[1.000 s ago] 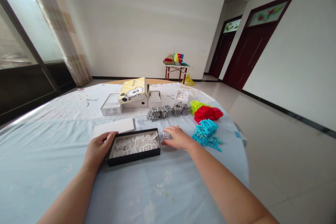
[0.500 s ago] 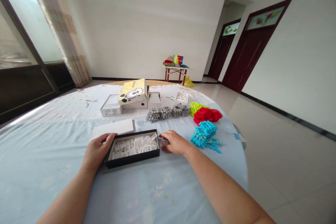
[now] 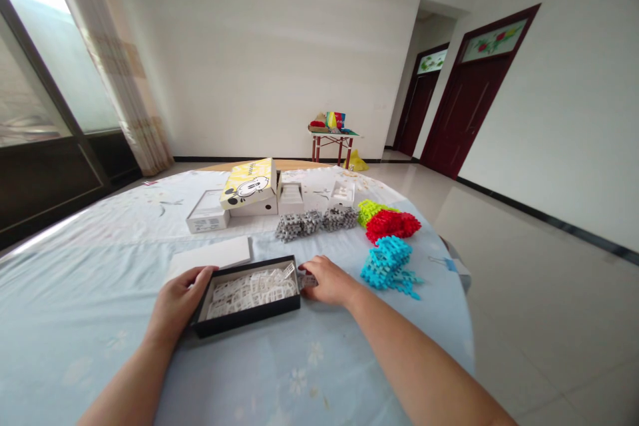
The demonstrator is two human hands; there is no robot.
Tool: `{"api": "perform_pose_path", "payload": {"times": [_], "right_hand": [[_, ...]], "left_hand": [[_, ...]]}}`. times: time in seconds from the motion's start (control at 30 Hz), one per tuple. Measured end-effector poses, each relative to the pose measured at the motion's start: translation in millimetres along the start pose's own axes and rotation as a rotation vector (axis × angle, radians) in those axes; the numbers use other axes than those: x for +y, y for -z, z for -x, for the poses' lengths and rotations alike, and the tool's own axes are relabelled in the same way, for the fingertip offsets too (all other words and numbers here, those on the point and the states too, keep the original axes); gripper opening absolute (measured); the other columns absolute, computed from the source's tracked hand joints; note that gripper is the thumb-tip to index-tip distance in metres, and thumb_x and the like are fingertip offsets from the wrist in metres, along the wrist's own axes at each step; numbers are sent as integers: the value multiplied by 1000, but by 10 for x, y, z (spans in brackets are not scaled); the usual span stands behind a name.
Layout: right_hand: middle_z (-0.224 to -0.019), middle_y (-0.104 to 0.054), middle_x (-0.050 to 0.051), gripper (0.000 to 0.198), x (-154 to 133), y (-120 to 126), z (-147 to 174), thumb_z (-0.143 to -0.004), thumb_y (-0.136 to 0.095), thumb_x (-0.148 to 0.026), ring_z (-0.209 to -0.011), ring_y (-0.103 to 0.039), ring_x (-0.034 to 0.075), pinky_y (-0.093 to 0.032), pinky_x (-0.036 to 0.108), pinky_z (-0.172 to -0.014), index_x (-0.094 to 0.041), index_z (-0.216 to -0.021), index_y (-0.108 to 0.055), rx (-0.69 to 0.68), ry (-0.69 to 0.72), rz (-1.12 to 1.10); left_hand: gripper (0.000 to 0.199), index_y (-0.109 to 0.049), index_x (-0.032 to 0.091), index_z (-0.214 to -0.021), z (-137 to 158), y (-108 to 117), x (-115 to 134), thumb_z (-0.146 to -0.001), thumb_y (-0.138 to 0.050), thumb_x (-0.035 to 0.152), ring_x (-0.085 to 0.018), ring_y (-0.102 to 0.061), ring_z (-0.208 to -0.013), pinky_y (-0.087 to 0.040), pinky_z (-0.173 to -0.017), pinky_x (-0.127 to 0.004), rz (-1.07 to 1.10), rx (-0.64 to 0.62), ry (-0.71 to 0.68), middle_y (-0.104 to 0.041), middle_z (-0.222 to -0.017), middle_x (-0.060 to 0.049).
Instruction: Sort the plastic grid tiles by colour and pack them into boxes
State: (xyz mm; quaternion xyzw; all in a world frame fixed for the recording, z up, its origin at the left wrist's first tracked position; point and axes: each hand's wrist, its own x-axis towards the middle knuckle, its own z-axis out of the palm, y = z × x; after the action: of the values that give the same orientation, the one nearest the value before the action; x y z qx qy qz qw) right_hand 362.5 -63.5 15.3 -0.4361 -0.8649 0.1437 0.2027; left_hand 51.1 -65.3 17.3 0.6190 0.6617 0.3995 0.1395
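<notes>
Two bare hands worked at a shallow black cardboard box filled with small white plastic lattice pieces, which sat on the bench, a round surface under a pale blue flowered cloth, directly in front of the person. The left hand clasped the box's left end, thumb over the near corner of the rim and fingers along the side, seemingly to steady it. The right hand lay palm down just beside the box's right end, fingers curled over one small white lattice piece resting on the cloth; whether that piece was truly pinched or only covered could not be told.

Judging from this, the step in hand was gathering a loose piece at the box's edge. The next move would call for a firm pinch on that thin part and a short lift over the low black wall while the left hand kept the box from sliding.

Both forearms reached forward from the lower edge of the view, the right one stretched longer and angled inward, wrist low to the cloth.

Beyond the box lay a flat white card, grey lattice blocks, and a turquoise lattice heap to the right.
</notes>
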Motion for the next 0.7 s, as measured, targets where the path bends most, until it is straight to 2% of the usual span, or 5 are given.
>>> {"api": "perform_pose_path", "payload": {"times": [0.43,0.57,0.7], "right_hand": [[-94,-55,5,40,51,95,55,-63,-68,-35,-84,-54,17,-42,26,-77,-19,-99,-62,-130,-125,-100],[-92,-54,4,32,39,113,62,-65,-68,-32,-84,-54,17,-42,25,-76,-19,-93,-63,-145,-96,-104],[-93,-54,5,34,43,118,60,-65,-68,-30,-86,-54,18,-43,27,-78,-19,-97,-63,-156,-71,-104]], "left_hand": [[40,-72,21,-79,26,15,49,-70,-48,52,-22,-64,-82,-48,-70,-23,17,12,-16,-72,-82,-2],[40,-72,20,-78,31,20,51,-70,-48,52,-22,-64,-81,-48,-69,-24,20,14,-15,-72,-80,-2],[40,-71,21,-79,35,23,39,-70,-48,52,-22,-64,-82,-48,-69,-24,14,10,-16,-72,-82,-2]]}}
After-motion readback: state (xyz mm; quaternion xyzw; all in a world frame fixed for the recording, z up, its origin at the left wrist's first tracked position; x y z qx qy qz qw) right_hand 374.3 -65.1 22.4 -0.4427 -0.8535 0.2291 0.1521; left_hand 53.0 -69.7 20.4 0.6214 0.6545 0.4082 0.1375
